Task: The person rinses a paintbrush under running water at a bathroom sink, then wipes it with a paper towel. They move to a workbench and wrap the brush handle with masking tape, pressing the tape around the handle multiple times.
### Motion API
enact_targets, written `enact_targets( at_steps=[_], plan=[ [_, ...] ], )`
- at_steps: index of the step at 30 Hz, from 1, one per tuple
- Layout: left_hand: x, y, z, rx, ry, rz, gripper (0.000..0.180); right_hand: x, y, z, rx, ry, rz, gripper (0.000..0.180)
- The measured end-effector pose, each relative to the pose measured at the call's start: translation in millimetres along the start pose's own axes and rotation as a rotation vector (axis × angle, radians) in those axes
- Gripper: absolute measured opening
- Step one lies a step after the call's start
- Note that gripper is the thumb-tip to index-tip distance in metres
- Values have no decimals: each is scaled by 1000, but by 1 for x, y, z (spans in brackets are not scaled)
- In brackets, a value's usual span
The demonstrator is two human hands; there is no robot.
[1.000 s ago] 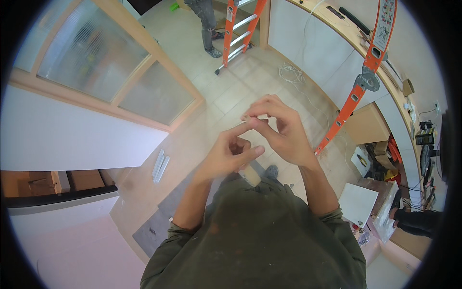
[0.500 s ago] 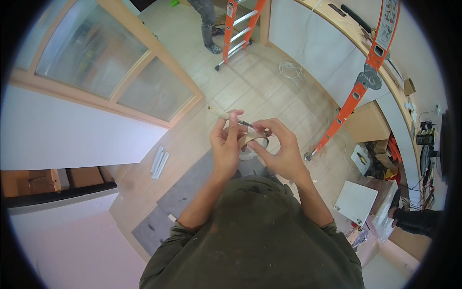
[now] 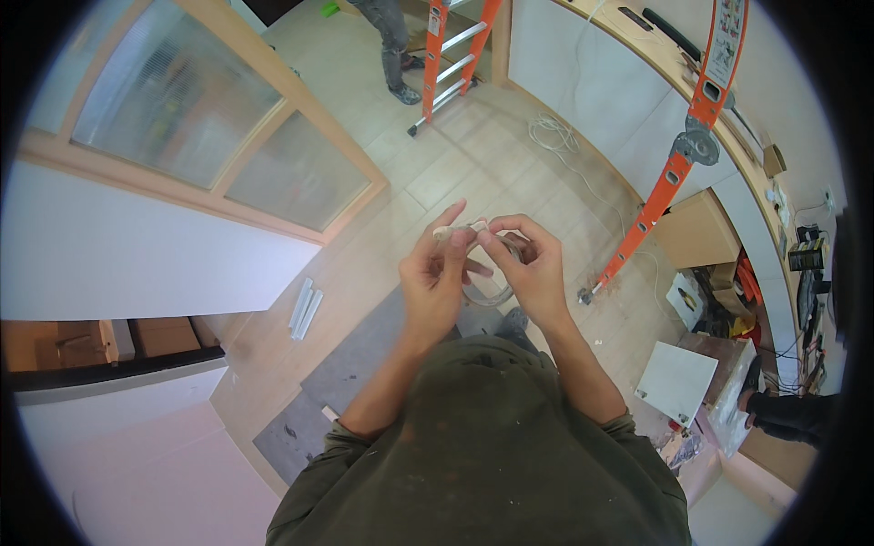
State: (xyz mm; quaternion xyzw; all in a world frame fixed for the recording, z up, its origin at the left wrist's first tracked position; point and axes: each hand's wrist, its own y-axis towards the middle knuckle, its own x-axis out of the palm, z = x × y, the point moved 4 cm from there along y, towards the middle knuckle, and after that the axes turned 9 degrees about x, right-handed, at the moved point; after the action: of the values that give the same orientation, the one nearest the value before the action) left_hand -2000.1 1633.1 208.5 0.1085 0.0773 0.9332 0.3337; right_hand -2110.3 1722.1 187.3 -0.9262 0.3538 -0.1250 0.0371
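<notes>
A roll of tape [image 3: 492, 299], seen as a pale ring, hangs between my two hands in front of my chest. My right hand [image 3: 540, 271] grips its right side, with thumb and index finger pinched together at the top of the ring. My left hand [image 3: 433, 280] pinches a pale, stick-like piece [image 3: 443, 234] between thumb and fingers, its index finger stretched up. The fingertips of both hands nearly meet above the roll. What the pale piece is cannot be made out, as the fingers cover most of it.
An orange folding ladder [image 3: 661, 198] stands on the right, and another orange ladder [image 3: 431, 77] stands farther off beside a person's legs [image 3: 392, 50]. White cable [image 3: 553, 134] lies coiled on the floor. Metal profiles [image 3: 306, 309] lie left, near a glazed wooden partition [image 3: 300, 173]. Grey sheeting [image 3: 350, 364] lies below.
The pale piece, earlier jutting out past my left fingers, now lies mostly between both hands' fingertips. The tape roll has turned, and my left index finger has stretched out.
</notes>
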Motion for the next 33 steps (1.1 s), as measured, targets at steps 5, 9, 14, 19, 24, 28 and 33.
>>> enact_targets(
  at_steps=[5, 9, 14, 19, 24, 28, 33],
  plan=[
    [-10, 1, 9, -19, 283, -59, 41, 7, 5, 6, 112, 33, -39, 12],
    [-22, 3, 30, -158, 365, -70, 44, 10, 0, 19, 81, -97, -50, 5],
    [-34, 14, 52, -105, 758, -97, 32, 22, -13, -3, -59, -287, -107, 2],
    [-53, 26, 65, -47, 844, -22, 28, 3, -4, -14, -172, -161, -101, 5],
    [-38, 22, 51, 135, 384, -157, 22, -3, -10, -61, -241, -70, -243, 5],
    [-8, 4, 66, -47, 215, -240, 37, -6, -19, -99, -384, -246, -264, 6],
    [4, 3, 80, 19, 364, -339, 44, -3, -28, -133, -565, -476, -228, 12]
  ],
)
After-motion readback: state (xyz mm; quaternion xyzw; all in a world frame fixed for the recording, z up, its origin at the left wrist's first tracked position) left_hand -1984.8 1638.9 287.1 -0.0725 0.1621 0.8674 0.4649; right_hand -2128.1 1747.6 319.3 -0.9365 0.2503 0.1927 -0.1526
